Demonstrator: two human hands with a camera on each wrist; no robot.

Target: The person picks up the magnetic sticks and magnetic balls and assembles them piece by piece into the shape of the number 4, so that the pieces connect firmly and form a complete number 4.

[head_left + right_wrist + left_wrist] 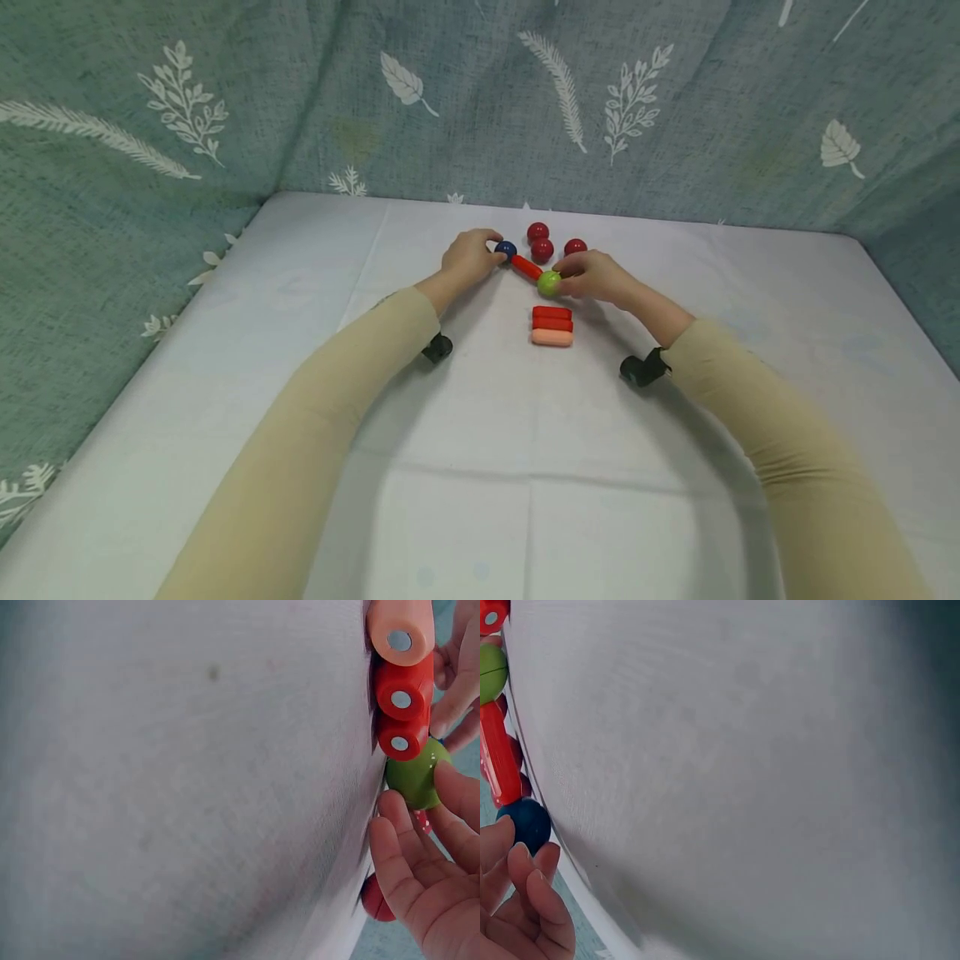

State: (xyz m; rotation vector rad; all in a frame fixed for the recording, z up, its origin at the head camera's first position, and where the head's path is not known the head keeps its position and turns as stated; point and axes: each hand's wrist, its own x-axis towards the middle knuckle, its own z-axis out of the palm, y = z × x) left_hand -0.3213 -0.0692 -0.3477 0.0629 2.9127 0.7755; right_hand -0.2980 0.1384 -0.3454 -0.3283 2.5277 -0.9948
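Note:
A red rod (pixel 527 267) lies between a blue ball (pixel 506 249) and a green ball (pixel 548 284), its ends meeting both in one slanting line. My left hand (pixel 470 257) pinches the blue ball between thumb and fingers, as the left wrist view also shows. On the other end, my right hand (pixel 596 277) holds the green ball (pixel 415 777) with thumb and fingertips. In the right wrist view its other fingers are loosely bent below the ball. The red rod is hidden from the right wrist view.
Closer to me lie two red rods (pixel 552 323) and a peach rod (pixel 552 337) side by side, with round silvery ends. Behind the hands are three dark red balls (pixel 542 250). A white cloth (pixel 480 500) covers the table; a patterned teal curtain (pixel 465 100) hangs behind.

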